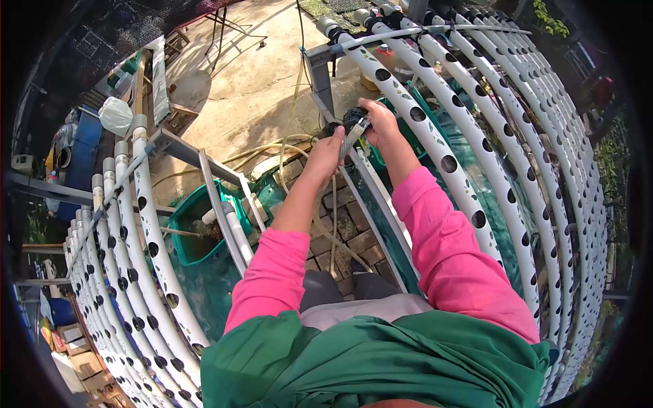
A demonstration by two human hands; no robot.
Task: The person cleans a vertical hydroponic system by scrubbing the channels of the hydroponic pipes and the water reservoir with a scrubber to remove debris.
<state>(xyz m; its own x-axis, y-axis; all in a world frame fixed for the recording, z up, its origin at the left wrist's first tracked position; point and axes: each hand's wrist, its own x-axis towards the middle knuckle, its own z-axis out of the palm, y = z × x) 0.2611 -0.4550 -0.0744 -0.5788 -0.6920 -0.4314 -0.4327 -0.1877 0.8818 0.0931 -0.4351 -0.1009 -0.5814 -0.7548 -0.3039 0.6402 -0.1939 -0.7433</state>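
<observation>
Both hands are close together in front of me, above the narrow paved path. My left hand (326,155) is closed on the lower end of a small hose piece (352,138), grey and mesh-like with a pale part. At the hose's upper end, my right hand (381,122) has its fingers wrapped round a black fitting (354,117). The exact shape of the fitting is hard to make out. A metal frame bar passes just below the hands.
White pipes with round holes (435,129) run along the right, and more pipes (146,197) along the left. A green tub (187,234) stands at the left, another (418,109) behind my right hand. A pale hose (282,163) lies across the brick path (347,217).
</observation>
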